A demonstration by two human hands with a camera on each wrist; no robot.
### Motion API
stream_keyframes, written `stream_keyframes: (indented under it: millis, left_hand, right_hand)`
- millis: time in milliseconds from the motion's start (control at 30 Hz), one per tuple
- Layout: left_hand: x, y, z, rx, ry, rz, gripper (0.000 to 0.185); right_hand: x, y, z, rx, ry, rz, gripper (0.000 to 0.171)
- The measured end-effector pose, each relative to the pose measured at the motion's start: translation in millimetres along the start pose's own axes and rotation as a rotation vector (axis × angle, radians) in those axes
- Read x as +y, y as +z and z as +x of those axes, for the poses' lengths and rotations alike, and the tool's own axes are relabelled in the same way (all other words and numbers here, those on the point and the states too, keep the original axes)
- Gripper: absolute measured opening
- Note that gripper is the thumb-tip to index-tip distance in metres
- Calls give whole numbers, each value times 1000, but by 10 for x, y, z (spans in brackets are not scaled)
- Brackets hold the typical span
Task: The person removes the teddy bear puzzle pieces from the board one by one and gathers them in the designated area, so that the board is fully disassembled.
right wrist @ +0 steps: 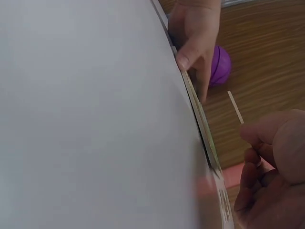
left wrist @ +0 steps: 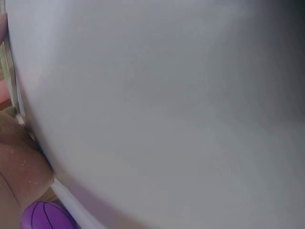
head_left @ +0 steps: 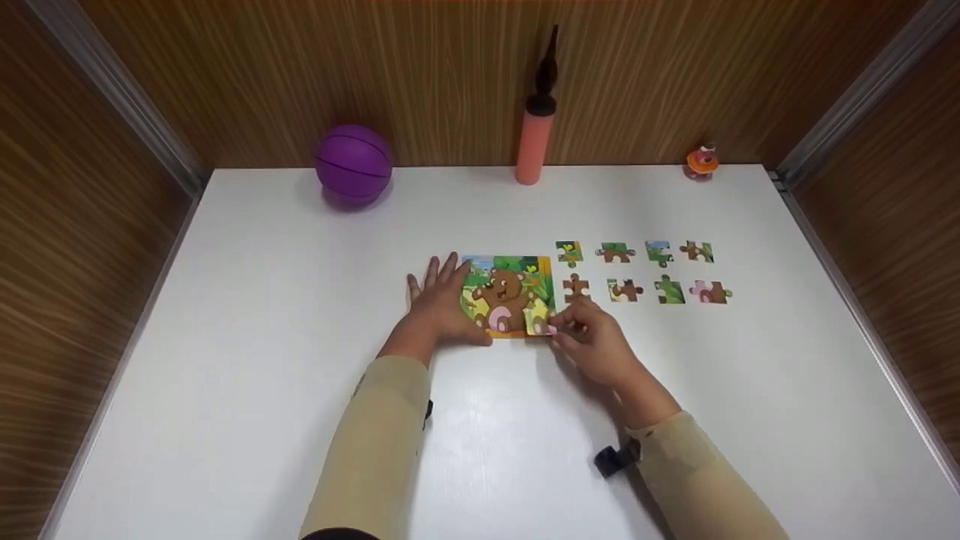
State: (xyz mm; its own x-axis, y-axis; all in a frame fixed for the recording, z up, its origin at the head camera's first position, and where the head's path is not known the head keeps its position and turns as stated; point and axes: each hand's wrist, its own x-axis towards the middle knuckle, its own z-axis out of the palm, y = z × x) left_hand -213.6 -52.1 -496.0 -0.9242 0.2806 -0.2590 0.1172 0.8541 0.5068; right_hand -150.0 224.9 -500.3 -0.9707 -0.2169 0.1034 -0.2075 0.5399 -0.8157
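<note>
Two hands are at the puzzle board (head_left: 508, 296), which lies flat near the middle of the white table (head_left: 262, 315). My left hand (head_left: 439, 304) rests open on its left edge, fingers straight, to stop the board from sliding. My right hand (head_left: 592, 341) pinches one piece (head_left: 541, 321) at the lower right corner of the board. I think the piece is light, thin and stiff; it is best held by its edges. Eight loose pieces (head_left: 643, 271) wait in two rows towards the table's right edge.

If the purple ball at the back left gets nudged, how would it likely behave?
The purple ball looks round and sits free on the smooth white table, so it would probably roll readily. The wooden wall behind would likely stop it. It looks like a toy ball, so probably light.
</note>
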Motion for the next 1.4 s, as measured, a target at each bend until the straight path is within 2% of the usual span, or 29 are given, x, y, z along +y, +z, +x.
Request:
stream_keyframes:
  millis: [267,500,1100,1300,1400]
  left_hand:
    - [-42,-2,18,8,2,-26,142]
    - [-62,13,25,16,-2,-15,143]
    - [-70,-1,40,16,-2,-30,145]
    - [-83,7,52,18,-1,-41,146]
    - [-86,-1,37,22,1,-46,147]
  right_hand:
    - [197,-271,-175,-21,82,-52,15]
    - [272,-407,-225,-61,92,-101,13]
    - [295,-465,-230,-109,130,-207,12]
    - [289,-471,-223,-99,153,-209,18]
    - [250,-459,-220,-61,147,-202,25]
